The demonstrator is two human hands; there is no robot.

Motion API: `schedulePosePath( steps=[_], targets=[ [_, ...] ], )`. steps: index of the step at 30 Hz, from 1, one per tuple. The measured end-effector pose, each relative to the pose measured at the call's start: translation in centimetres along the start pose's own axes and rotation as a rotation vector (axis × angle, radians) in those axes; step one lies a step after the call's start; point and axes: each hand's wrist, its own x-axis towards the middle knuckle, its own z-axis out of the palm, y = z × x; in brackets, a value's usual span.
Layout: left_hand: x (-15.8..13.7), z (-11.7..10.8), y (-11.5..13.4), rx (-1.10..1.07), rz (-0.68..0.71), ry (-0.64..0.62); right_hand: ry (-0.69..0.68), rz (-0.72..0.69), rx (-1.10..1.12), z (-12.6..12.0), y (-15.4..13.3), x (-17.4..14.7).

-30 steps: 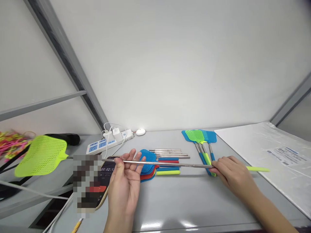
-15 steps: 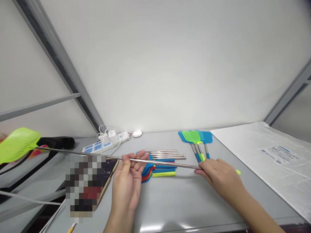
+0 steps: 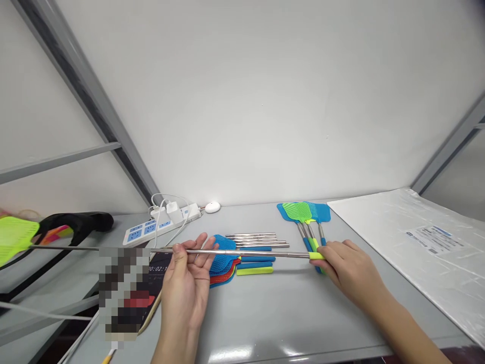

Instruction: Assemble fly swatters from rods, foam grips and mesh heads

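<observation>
Crosswise above grey table (image 3: 265,313), metal rod (image 3: 261,254) — left hand (image 3: 187,283) pinching it thumb-to-fingers, nearer lime swatter head (image 3: 15,238) at far left; right hand (image 3: 348,265) clenched round lime grip (image 3: 316,256) at right end.

Workshop; bench (image 3: 261,313) with loose rods (image 3: 261,241)

On the phone (image 3: 154,283) next to my left fingers (image 3: 179,260), I can read part of a running-clock style number, about "0:02:1", its last digit lost at my thumb. The white plastic-wrapped package (image 3: 373,217) to my right bears a printed label (image 3: 435,239) with blue and black lines, too small for me to read.
</observation>
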Motion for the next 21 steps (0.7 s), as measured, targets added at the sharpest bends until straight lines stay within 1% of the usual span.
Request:
schedulePosePath(
  steps=[2,4,6,7,9,12,14,17,21],
  targets=[
    [-1.4,0.5,-1.1,-0.005,-0.034,-0.037,0.001,-0.021,0.027,0.1,-1.1,0.2],
    [-3.2,1.3,-2.5,0.023,-0.178,-0.150,-0.016,-0.042,0.063,0.3,-2.4,0.5],
    [-4.8,2.2,-3.5,0.047,-0.228,-0.238,-0.036,-0.040,0.087,0.6,-3.5,0.8],
    [-5.4,2.5,-3.8,0.076,-0.228,-0.264,-0.045,-0.030,0.093,0.8,-3.8,0.9],
    [-5.9,2.7,-3.8,0.110,-0.234,-0.309,-0.057,-0.008,0.101,1.0,-4.1,1.0],
    [-5.2,2.3,-2.8,0.150,-0.248,-0.350,-0.077,0.016,0.124,1.3,-3.6,0.5],
    [-4.2,1.8,-1.9,0.137,-0.227,-0.316,-0.092,0.028,0.141,1.4,-3.0,0.0],
    [-2.2,0.9,-0.1,0.043,-0.155,-0.170,-0.112,0.032,0.146,1.3,-1.7,-0.9],
    [0.3,-0.2,2.9,-0.050,0.019,0.013,-0.098,0.026,0.135,1.1,-0.1,-1.5]
  ],
)
